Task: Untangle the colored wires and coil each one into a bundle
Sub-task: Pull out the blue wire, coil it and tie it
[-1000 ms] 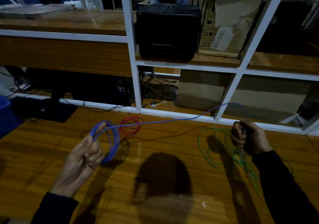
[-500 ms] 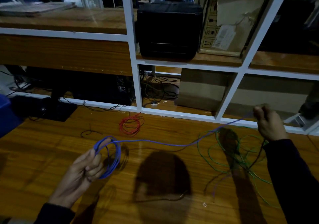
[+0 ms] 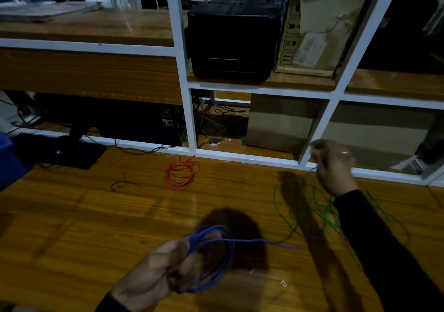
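Note:
My left hand (image 3: 158, 273) grips a coil of blue wire (image 3: 216, 259) low over the wooden table (image 3: 84, 215). A loose blue strand runs from the coil to the right and fades near the green wire. My right hand (image 3: 334, 165) is raised near the white frame at the right, fingers curled and pinching a thin wire; it is blurred, with a bit of blue at the fingers. A loose tangle of green wire (image 3: 312, 208) lies on the table below that hand. A coiled red wire (image 3: 181, 174) lies flat at the table's back.
A short black wire scrap (image 3: 122, 184) lies left of the red coil. A white-framed glass partition (image 3: 240, 156) bounds the table's far edge. Behind it stand a black box (image 3: 230, 45), a cardboard box (image 3: 319, 23) and cables. A monitor base (image 3: 69, 150) sits at back left.
My left hand has moved right and toward me with the blue coil. My right hand rose and moved right toward the frame. The blue strand, taut earlier, now sags toward the table.

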The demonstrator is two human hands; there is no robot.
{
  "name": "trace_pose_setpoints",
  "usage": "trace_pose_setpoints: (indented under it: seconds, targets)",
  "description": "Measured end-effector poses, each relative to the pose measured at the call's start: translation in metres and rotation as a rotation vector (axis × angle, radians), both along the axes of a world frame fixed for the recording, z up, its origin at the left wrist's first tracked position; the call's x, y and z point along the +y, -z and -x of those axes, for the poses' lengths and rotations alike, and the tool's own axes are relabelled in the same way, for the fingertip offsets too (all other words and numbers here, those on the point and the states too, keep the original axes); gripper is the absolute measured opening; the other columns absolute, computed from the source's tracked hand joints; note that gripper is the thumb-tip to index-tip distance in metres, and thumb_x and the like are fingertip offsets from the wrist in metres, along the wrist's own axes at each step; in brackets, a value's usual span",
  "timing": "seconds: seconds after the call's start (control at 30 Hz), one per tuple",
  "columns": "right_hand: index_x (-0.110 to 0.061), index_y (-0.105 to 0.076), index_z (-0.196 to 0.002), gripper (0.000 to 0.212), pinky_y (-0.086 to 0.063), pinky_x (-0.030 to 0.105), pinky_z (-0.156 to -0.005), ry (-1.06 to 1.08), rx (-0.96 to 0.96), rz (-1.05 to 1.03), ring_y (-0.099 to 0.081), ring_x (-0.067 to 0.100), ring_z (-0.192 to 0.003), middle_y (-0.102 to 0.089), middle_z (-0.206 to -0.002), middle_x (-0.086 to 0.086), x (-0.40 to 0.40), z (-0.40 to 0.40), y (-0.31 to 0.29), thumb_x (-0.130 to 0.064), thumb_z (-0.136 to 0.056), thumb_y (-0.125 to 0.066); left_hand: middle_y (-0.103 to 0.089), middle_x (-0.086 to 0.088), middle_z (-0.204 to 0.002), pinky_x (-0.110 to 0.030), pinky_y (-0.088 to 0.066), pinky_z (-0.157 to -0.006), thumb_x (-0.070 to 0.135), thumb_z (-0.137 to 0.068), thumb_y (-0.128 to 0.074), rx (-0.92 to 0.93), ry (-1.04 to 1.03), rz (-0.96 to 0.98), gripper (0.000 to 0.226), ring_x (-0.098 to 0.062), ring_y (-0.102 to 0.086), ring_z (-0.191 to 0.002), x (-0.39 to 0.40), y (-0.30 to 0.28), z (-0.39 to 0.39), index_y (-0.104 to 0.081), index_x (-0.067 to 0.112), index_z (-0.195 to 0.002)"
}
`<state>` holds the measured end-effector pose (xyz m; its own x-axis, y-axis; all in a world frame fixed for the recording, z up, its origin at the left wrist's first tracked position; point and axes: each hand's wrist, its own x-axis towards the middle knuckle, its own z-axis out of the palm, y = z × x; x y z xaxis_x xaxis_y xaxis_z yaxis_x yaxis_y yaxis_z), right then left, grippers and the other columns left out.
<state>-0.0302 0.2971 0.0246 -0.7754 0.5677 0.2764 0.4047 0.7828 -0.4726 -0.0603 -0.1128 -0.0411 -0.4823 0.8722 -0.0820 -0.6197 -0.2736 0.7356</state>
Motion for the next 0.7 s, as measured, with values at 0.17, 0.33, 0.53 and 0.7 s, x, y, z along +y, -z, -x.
trace_pose_setpoints:
  seconds: [0.17,0.33,0.53,0.7]
  targets:
    - [-0.024,-0.056,-0.127,0.051,-0.044,0.023,-0.098,-0.816,-0.057,0.391,-0.054,0.003,-0.115,-0.059,-0.122,-0.005,-0.133,-0.02,0.004,-0.059,-0.097,-0.036,-0.036,0.007,-0.058,-0.029,-0.022,-0.052,0.023,-0.096,-0.065,-0.109,0.028,0.047,0.056,-0.007,-0.029,-0.047,0.028,-0.027,0.002,-0.044,-0.008,-0.137]
    - [-0.016,-0.049,-0.138,0.063,-0.045,0.028,-0.099,-0.896,-0.003,0.36,-0.053,0.009,-0.12,-0.057,-0.131,0.001,-0.159,-0.022,0.02,-0.061,-0.093,-0.045,-0.033,0.009,-0.055,-0.028,-0.019,-0.051,0.027,-0.097,-0.062,-0.146,0.004,0.049,0.043,-0.007,-0.022,-0.046,0.032,-0.03,0.007,-0.06,0.004,-0.133]
    - [-0.013,-0.061,-0.123,0.038,-0.053,0.034,-0.092,-0.953,0.098,0.388,-0.063,0.01,-0.112,-0.067,-0.121,0.0,-0.153,-0.012,0.02,-0.038,-0.094,-0.06,-0.031,0.004,-0.056,-0.024,-0.035,-0.046,0.023,-0.096,-0.067,-0.159,0.035,-0.001,0.019,-0.006,-0.034,-0.041,0.033,-0.03,0.003,-0.062,0.012,-0.081]
    - [-0.011,-0.068,-0.112,0.022,-0.056,0.042,-0.08,-0.995,0.102,0.385,-0.067,0.014,-0.099,-0.068,-0.107,0.002,-0.142,-0.005,0.015,-0.025,-0.096,-0.062,-0.03,0.005,-0.056,-0.022,-0.029,-0.044,0.026,-0.099,-0.061,-0.141,0.097,0.048,0.043,-0.005,-0.025,-0.041,0.032,-0.035,0.005,-0.056,-0.01,-0.122]
